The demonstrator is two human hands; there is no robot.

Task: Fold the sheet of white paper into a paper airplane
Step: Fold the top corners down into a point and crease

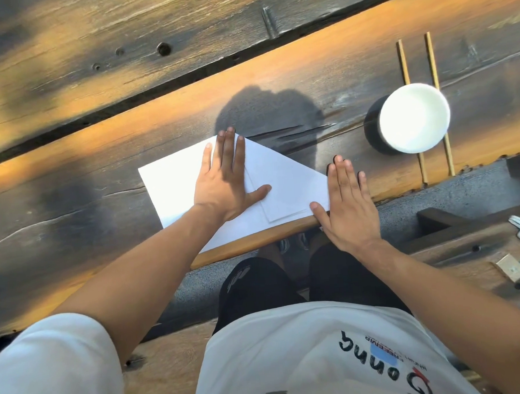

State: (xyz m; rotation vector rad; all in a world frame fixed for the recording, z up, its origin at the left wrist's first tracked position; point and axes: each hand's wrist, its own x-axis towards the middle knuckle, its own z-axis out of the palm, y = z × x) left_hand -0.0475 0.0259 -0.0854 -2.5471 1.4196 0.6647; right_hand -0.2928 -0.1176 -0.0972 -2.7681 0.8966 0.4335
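head view, paper under left hand, right hand beside

A weathered wooden table carries white paper, a cup and two sticks.

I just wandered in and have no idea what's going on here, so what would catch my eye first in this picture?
Probably the white paper in the middle of the dark wooden table, its right end already folded into a point. Both hands lie flat with fingers spread: the left hand on the paper, the right hand at its right corner by the table edge. To the right, a white bowl rests across two chopsticks.
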